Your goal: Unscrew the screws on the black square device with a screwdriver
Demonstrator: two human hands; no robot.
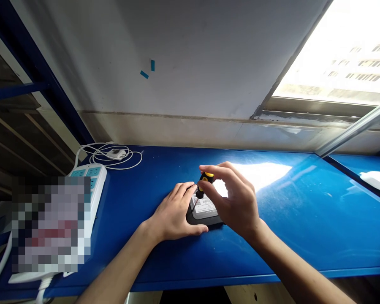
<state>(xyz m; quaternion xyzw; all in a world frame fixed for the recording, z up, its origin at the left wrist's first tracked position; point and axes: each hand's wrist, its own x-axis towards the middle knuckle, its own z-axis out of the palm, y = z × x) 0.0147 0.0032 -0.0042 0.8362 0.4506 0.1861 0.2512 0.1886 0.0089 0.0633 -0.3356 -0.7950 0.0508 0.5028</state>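
Note:
A black, flat device with rounded corners (205, 221) lies on the blue table, a white printed label (206, 207) on its upper face. My left hand (175, 213) grips it from the left, with the fingers along its far left edge and the thumb at its near side. Between the thumb and fingertips of my right hand (237, 200) is a short screwdriver (205, 182) with a black and yellow handle. Its thin shaft slants down to the device's left part, close to my left fingers. What the tip touches is too small to make out. My right hand hides the device's right side.
To the left stands a white power strip (99, 181) with blue sockets, partly behind a pixelated patch. A coiled white cable (136, 159) with a small white adapter (116, 153) lies at the back left. A slanting metal bar (351, 128) crosses at the right.

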